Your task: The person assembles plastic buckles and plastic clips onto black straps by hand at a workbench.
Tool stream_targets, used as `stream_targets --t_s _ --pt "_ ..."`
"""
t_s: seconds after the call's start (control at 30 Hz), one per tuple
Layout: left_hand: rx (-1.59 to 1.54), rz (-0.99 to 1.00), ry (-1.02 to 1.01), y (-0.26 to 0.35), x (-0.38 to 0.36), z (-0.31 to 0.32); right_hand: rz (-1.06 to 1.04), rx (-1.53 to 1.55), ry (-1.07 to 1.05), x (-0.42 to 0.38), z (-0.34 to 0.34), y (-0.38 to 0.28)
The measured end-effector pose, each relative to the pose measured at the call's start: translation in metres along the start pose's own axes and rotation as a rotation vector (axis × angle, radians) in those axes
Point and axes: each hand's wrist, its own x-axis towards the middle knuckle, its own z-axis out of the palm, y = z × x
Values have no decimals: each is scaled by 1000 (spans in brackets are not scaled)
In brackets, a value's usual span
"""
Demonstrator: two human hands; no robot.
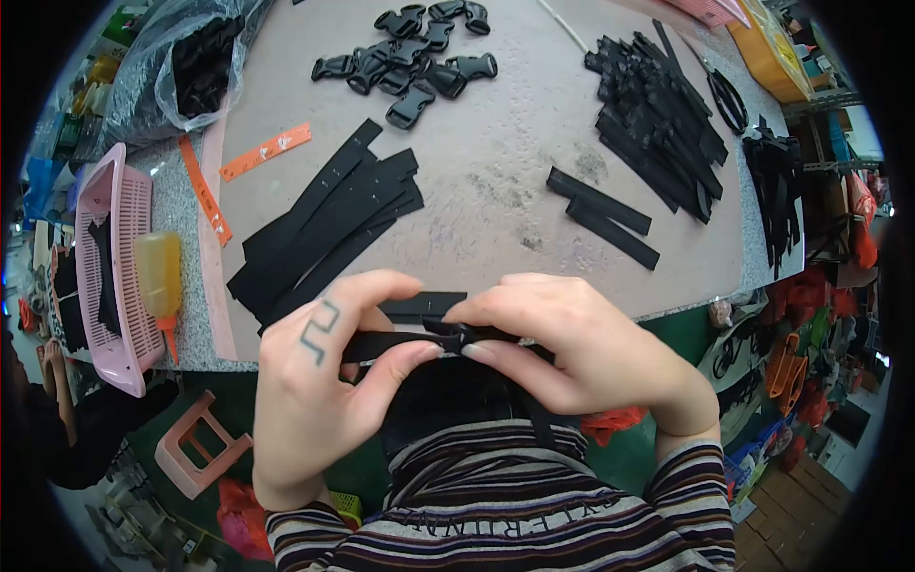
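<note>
Left hand (319, 372) and right hand (567, 334) pinch strap (398, 341) at near table edge (203, 355)

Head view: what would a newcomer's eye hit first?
First, the two hands at the near edge of the table, pinching a black strap between them; the left hand bears a blue-green line mark, the right hand none that shows. Then the heap of black buckles at the far middle. Against all that black, the pink basket and yellow bottle stand out at the left.
</note>
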Motion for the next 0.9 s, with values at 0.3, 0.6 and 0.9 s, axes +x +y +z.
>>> stream_targets --t_s 0.3,0.6,0.9 --pt "-279 70 -275 -18 8 -7 49 283 -173 -5 -8 1" --pt "-282 71 -353 -12 10 -13 28 362 -193 -6 -6 4" --pt "-573 140 -305 -27 3 8 64 506 -195 -9 -3 7"
